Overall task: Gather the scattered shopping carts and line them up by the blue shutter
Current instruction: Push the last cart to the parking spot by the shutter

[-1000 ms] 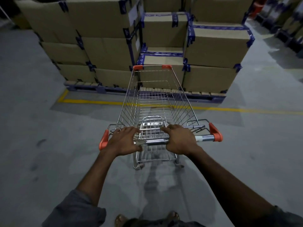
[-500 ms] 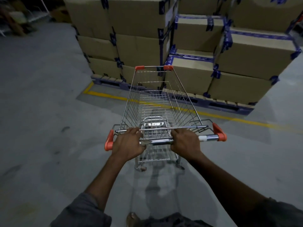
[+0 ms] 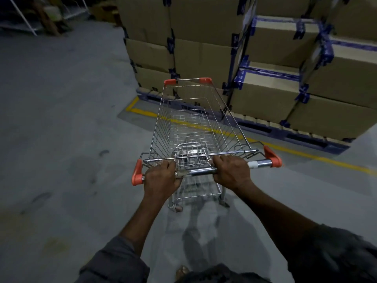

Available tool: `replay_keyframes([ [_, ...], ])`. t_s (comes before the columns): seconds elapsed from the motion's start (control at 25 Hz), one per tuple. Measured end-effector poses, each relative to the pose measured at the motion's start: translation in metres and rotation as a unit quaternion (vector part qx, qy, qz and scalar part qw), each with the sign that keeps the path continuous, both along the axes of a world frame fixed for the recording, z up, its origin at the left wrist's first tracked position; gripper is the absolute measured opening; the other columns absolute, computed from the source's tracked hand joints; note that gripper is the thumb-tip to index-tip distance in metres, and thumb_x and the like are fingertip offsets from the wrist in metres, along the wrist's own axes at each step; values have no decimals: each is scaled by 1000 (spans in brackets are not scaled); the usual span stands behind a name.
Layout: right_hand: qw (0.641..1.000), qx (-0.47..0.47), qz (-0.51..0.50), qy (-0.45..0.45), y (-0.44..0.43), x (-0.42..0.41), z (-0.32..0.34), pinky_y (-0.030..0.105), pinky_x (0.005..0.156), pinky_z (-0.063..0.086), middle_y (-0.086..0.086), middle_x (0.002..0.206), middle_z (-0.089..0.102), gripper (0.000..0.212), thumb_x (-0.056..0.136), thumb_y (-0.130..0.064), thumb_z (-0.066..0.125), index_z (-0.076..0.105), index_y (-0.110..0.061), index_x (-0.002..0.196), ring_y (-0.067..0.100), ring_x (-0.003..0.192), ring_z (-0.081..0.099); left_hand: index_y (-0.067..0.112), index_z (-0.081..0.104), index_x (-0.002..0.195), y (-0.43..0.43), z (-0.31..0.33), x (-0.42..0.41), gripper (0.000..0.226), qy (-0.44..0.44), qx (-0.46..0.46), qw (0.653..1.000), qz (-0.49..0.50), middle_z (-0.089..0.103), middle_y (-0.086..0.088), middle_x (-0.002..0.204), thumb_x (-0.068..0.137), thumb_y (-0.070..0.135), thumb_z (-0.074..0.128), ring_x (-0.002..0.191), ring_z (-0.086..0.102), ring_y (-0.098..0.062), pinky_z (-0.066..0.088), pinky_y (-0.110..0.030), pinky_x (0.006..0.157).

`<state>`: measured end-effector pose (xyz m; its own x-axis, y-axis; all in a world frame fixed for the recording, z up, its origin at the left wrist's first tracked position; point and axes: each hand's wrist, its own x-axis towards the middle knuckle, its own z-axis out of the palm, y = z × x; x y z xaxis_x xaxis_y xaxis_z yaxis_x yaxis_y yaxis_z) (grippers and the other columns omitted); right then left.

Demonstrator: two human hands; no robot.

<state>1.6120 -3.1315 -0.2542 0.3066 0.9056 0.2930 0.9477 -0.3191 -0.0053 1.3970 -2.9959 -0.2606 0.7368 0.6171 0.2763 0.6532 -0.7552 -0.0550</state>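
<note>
A small chrome wire shopping cart (image 3: 195, 127) with orange corner caps stands on the grey floor straight ahead of me, its basket empty. Its chrome handle bar (image 3: 196, 171) runs between two orange end caps. My left hand (image 3: 161, 178) grips the bar near the left cap. My right hand (image 3: 231, 173) grips it right of the middle. No blue shutter and no other cart is in view.
Stacked cardboard boxes (image 3: 204, 37) with blue tape sit on pallets (image 3: 285, 132) ahead and to the right, behind a yellow floor line (image 3: 306, 154). Metal racking (image 3: 26, 19) stands at the far left. Grey concrete floor (image 3: 61, 119) stretches to the left.
The view and the cart have swung to the left: the box stacks have slid to the right and the racking at far left has come into view. Both hands keep their hold on the bar.
</note>
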Motion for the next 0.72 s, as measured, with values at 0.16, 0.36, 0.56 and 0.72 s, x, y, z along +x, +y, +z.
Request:
replay_keyframes([
  [0.16, 1000, -13, 17, -1, 50, -14, -2, 32, 53, 46, 4, 66, 65, 18, 66, -30, 71, 63, -19, 79, 30, 56, 62, 17, 62, 83, 37, -3, -20, 30, -4, 0, 1000, 28, 64, -4, 73, 77, 44, 73, 54, 62, -28, 46, -33, 54],
  [0.36, 998, 14, 65, 1, 118, -23, -3, 32, 55, 45, 3, 68, 65, 16, 70, -32, 68, 64, -20, 80, 30, 60, 62, 17, 64, 99, 87, 2, -37, 42, -20, -7, 997, 68, 65, -3, 91, 76, 49, 76, 56, 63, -25, 46, -30, 51],
  [0.56, 992, 14, 127, 8, 197, -23, -3, 36, 67, 51, 2, 107, 66, 27, 78, -35, 55, 68, -16, 93, 25, 99, 59, 28, 40, 153, 156, 13, -45, 89, 48, -100, 988, 109, 51, 2, 151, 78, 71, 62, 96, 73, -26, 55, -37, 69],
  [0.72, 979, -130, 142, 59, 266, -20, 13, 38, 89, 54, -3, 137, 60, 44, 72, -46, 54, 77, -21, 100, 18, 128, 51, 41, 25, 157, 214, 30, -47, 96, 79, -235, 957, 151, 35, 9, 162, 73, 81, 50, 134, 54, -23, 47, -40, 101],
])
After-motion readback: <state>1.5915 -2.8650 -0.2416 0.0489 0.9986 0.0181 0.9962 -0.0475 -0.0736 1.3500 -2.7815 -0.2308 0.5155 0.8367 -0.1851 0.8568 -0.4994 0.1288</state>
